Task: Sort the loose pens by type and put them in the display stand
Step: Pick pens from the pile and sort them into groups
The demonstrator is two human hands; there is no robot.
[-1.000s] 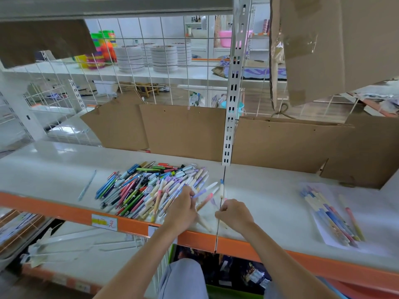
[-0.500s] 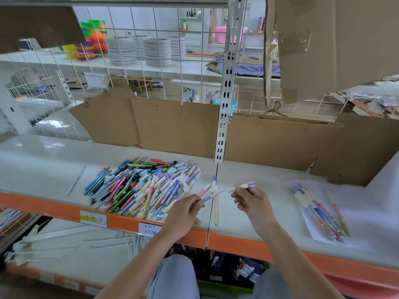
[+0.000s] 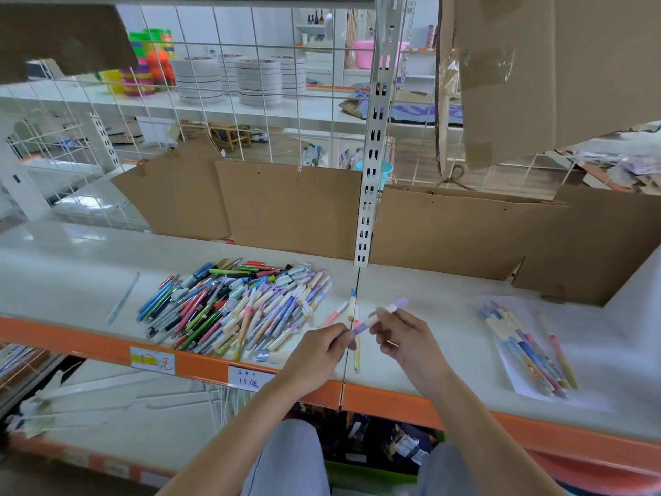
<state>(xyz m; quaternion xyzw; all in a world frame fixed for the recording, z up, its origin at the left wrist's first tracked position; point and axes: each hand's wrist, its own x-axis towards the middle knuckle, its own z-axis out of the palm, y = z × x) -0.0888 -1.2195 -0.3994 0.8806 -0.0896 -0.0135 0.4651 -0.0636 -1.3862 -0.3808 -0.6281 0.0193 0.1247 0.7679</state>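
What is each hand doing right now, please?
Left hand: pinches the pen at its lower purple end.
Right hand: pinches the same pen further up.

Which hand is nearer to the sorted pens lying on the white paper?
Right. The right hand is just left of the sorted pens, holding a purple-capped pen. The left hand is farther left, beside the big pile.

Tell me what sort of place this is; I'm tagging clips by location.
Probably a shop or its stockroom being stocked. The orange-edged shelf carries handwritten price labels, a heap of loose pens lies on it, and stacks of plates sit on shelving behind the wire grid.
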